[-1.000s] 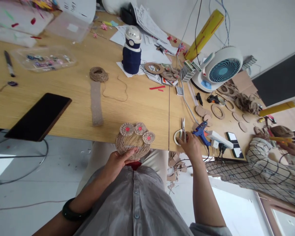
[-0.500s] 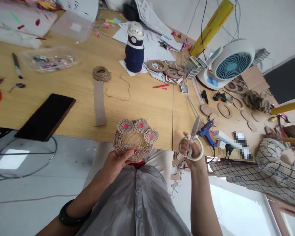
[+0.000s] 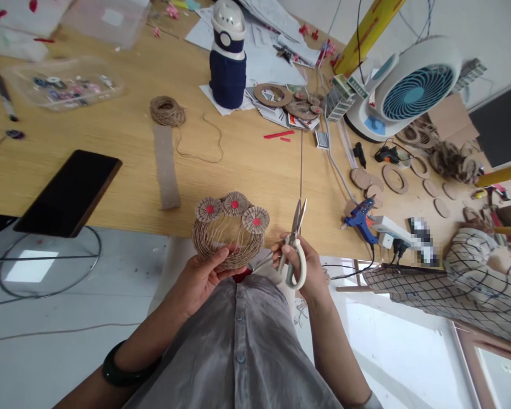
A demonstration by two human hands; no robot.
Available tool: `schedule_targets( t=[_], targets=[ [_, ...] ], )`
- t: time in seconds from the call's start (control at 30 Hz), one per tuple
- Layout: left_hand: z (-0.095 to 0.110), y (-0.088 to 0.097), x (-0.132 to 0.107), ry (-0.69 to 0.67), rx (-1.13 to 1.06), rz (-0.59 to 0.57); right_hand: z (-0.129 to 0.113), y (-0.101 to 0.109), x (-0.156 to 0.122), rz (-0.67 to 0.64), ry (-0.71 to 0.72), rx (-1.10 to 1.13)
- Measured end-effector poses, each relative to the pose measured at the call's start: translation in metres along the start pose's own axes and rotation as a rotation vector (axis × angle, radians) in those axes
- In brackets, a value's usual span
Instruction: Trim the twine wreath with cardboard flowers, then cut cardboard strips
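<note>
My left hand (image 3: 204,276) is closed on the lower rim of a twine-wrapped ring (image 3: 201,241), thumb on top. Three pleated brown rosettes (image 3: 234,204) with red centres sit along the ring's far edge, and loose strands cross its opening. To the right, my right hand (image 3: 309,267) grips a pair of scissors (image 3: 298,250) with pale handles. The blades point up and away, slightly apart, close to the ring but not touching it. A blue glue gun (image 3: 360,218) lies on the table beyond the right hand.
Farther back are a twine ball (image 3: 167,111), a brown strip (image 3: 166,170), a dark tablet (image 3: 70,193) and a navy bottle (image 3: 227,74). A white fan (image 3: 417,94), cardboard rings (image 3: 394,178) and a power strip (image 3: 392,228) lie right. Another person's checked sleeve (image 3: 472,272) shows at far right.
My right hand has come left with the scissors from beside the glue gun to near the ring. The left hand still holds the ring, slightly raised in view. The view has shifted a little.
</note>
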State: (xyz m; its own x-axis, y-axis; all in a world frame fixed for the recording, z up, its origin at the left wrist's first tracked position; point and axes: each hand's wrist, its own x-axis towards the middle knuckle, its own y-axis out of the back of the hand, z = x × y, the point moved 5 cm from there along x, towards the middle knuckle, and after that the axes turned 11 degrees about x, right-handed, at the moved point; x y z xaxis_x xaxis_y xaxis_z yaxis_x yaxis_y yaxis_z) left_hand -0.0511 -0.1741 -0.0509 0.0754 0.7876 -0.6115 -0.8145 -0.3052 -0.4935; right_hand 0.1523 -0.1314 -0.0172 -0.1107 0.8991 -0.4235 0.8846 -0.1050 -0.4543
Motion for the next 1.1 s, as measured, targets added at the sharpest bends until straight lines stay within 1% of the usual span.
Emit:
schedule_targets(
  t=[0.07,0.2,0.37,0.5,0.63,0.77,0.83,0.9,1.1],
  targets=[
    [-0.002,-0.003,-0.002,-0.004,0.009,-0.013,0.008,-0.008,0.002,0.024,0.014,0.031],
    [-0.005,-0.007,-0.005,-0.031,0.04,-0.042,0.016,-0.018,0.006,0.081,0.091,0.06],
    [-0.005,-0.009,-0.007,-0.043,0.093,-0.022,0.021,-0.02,0.009,0.146,0.115,0.073],
    [-0.004,-0.009,-0.005,-0.046,0.106,0.001,0.02,-0.018,0.009,0.145,0.121,0.048],
    [0.003,-0.003,0.001,-0.087,0.117,0.067,0.011,-0.009,0.004,0.081,0.112,-0.029],
    [0.013,0.005,0.002,-0.126,0.144,0.12,-0.001,-0.001,-0.006,-0.041,0.111,-0.224],
    [0.017,0.006,0.0,-0.121,0.163,0.124,-0.005,-0.002,-0.01,-0.119,0.115,-0.3],
    [0.019,0.005,-0.002,-0.111,0.177,0.112,-0.007,-0.004,-0.013,-0.17,0.118,-0.333],
    [0.017,-0.003,-0.008,-0.078,0.191,0.089,-0.004,-0.013,-0.014,-0.2,0.076,-0.346]
  ],
)
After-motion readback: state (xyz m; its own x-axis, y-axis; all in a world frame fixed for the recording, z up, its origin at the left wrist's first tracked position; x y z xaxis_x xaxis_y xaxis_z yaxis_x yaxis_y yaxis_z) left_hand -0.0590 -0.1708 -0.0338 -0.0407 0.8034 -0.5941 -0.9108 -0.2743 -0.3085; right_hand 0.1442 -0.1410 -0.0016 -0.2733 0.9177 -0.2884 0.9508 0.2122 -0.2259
